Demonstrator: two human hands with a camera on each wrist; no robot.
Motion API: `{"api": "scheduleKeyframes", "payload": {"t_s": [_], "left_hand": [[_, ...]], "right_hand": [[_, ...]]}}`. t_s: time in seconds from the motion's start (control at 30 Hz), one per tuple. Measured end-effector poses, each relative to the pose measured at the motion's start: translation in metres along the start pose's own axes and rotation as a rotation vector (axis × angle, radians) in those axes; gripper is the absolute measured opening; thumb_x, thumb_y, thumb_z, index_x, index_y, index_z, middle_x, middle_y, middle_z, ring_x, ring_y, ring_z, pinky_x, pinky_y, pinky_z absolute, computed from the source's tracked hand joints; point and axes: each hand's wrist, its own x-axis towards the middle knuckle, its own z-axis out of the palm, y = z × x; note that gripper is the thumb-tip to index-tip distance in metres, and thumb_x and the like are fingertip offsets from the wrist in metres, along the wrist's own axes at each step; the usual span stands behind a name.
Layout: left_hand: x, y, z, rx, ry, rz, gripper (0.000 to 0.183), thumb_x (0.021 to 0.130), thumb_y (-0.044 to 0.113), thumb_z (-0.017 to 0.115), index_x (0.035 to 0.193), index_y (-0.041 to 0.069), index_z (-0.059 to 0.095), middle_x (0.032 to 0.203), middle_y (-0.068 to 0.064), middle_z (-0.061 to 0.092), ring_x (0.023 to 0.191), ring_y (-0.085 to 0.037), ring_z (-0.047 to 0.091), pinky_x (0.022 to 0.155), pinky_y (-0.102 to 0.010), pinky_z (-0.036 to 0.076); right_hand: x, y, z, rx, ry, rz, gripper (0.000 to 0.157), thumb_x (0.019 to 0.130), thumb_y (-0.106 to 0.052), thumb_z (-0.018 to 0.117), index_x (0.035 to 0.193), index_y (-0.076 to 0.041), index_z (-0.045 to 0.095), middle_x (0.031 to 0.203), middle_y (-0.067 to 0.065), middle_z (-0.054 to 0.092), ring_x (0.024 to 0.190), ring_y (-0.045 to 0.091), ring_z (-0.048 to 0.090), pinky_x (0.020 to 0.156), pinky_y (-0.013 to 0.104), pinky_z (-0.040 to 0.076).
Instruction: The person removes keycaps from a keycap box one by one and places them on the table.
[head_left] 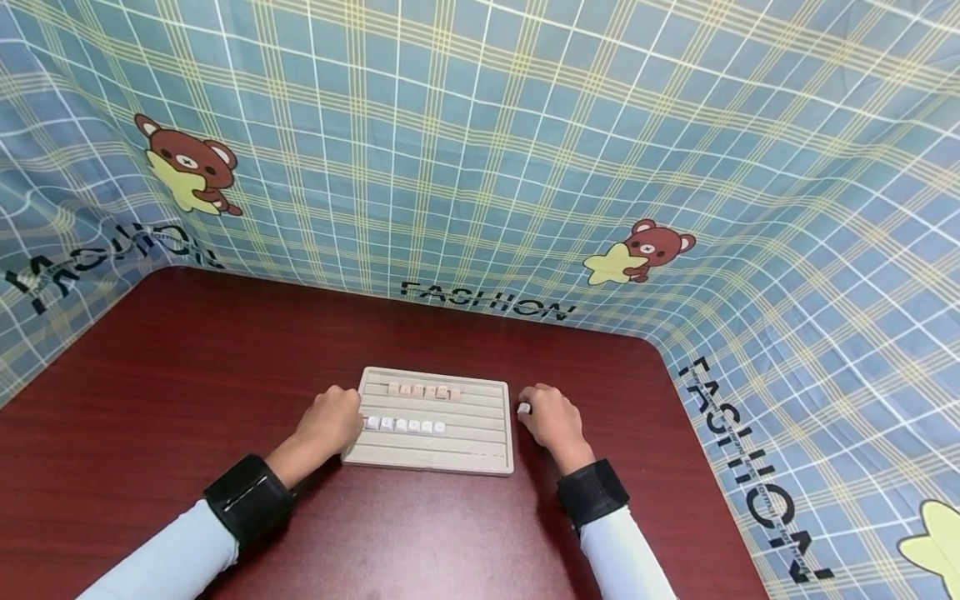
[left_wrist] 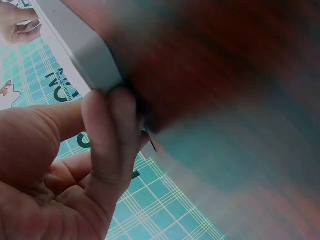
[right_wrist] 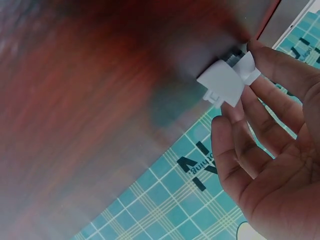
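Note:
A beige ridged tray (head_left: 480, 410) lies on the dark red table. On it sit a back row of pale pink keycaps (head_left: 417, 391) and a nearer row of white keycaps (head_left: 401, 425). My left hand (head_left: 335, 423) grips the tray at its left edge; in the left wrist view the fingers (left_wrist: 102, 135) are bent against the tray's corner (left_wrist: 97, 62). Just off the tray's right side, my right hand (head_left: 552, 419) holds white keycaps (right_wrist: 223, 82) low over the table. Two show there in the right wrist view, close together at the thumb and fingertips, one with its underside fittings visible.
The table (head_left: 225, 350) extends around the tray on all sides. A blue plaid cloth (head_left: 465, 167) with bear prints hangs along its back and both sides. Black bands (head_left: 251, 498) wrap both wrists over light sleeves.

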Motion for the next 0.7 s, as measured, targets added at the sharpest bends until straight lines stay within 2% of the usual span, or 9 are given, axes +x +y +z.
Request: {"api": "scheduleKeyframes", "payload": {"t_s": [0.2, 0.47, 0.7], "left_hand": [[0.000, -0.001, 0.001, 0.005, 0.006, 0.006, 0.009, 0.076, -0.003, 0.055, 0.072, -0.004, 0.063, 0.074, -0.022, 0.062, 0.059, -0.024, 0.053, 0.044, -0.039, 0.048], [-0.004, 0.001, 0.003, 0.017, 0.039, 0.051, 0.011, 0.076, -0.004, 0.056, 0.067, -0.003, 0.063, 0.068, -0.020, 0.062, 0.054, -0.021, 0.052, 0.041, -0.037, 0.047], [-0.003, 0.000, 0.002, 0.020, 0.051, 0.050, 0.011, 0.076, -0.004, 0.056, 0.068, -0.004, 0.063, 0.068, -0.020, 0.061, 0.055, -0.022, 0.052, 0.041, -0.038, 0.047]], "right_hand": [[-0.001, -0.002, -0.003, -0.004, 0.040, -0.006, 0.025, 0.077, -0.017, 0.074, 0.101, -0.012, 0.070, 0.099, 0.009, 0.067, 0.088, 0.026, 0.063, 0.066, 0.046, 0.056], [-0.002, -0.019, -0.006, 0.005, 0.076, -0.078, 0.027, 0.075, -0.018, 0.076, 0.099, -0.010, 0.070, 0.091, 0.007, 0.066, 0.074, 0.023, 0.062, 0.056, 0.040, 0.054], [-0.001, -0.041, -0.013, 0.045, 0.106, -0.158, 0.030, 0.074, -0.021, 0.076, 0.102, -0.011, 0.070, 0.098, 0.008, 0.067, 0.085, 0.024, 0.063, 0.062, 0.043, 0.056]]}}
